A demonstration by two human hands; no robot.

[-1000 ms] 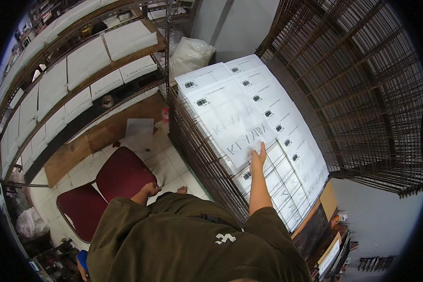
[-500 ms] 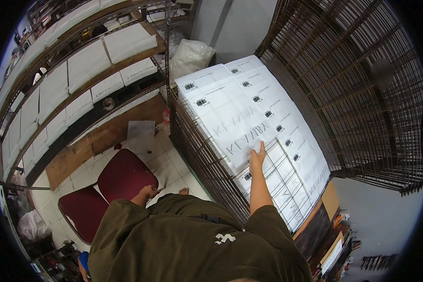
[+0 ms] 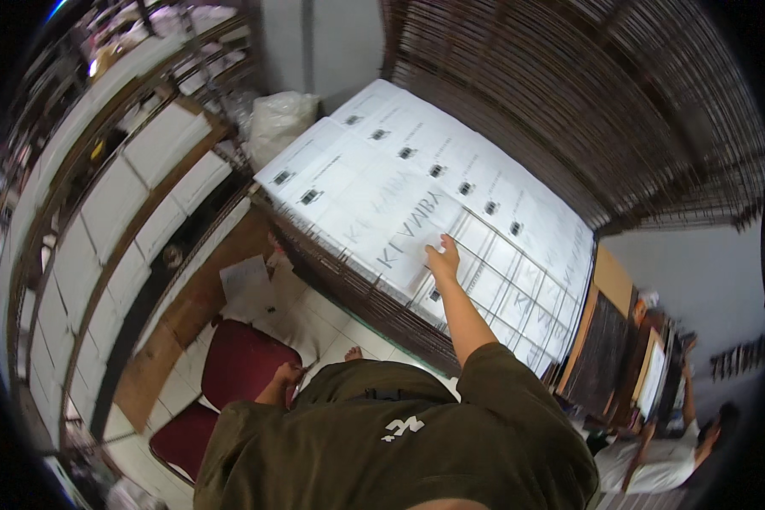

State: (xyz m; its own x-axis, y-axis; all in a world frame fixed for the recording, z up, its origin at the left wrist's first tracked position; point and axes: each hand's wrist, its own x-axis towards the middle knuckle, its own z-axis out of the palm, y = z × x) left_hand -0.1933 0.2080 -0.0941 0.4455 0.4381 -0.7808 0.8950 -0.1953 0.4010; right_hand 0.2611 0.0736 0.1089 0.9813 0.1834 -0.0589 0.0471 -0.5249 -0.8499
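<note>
My right hand [image 3: 444, 259] reaches over a wire drying rack [image 3: 374, 299]. Its thumb and index finger are apart, at the edge of a white printed sheet [image 3: 361, 217] with large dark lettering; nothing shows in the fingers. More white sheets [image 3: 476, 153] with small dark printed blocks cover the rack's far side. Bare wire grid [image 3: 493, 255] crosses the sheets just right of this hand. My left hand [image 3: 289, 374] hangs low beside the dark red chair seat [image 3: 245, 361]. Its fingers are small and blurred, and I cannot make out whether it holds anything.
Raised wire racks [image 3: 561, 102] lean up behind the sheets. Shelves with stacked white paper [image 3: 115, 200] stand at the left. A white plastic bag [image 3: 280, 126] sits by the wall, and a loose sheet [image 3: 246, 285] lies low near the chair. Another person [image 3: 650, 463] is at the lower right.
The view has swung, bringing another person in at the lower right. My right hand stays by the lettered sheet's edge, its index finger less stretched out. The left hand remains near the chair.
</note>
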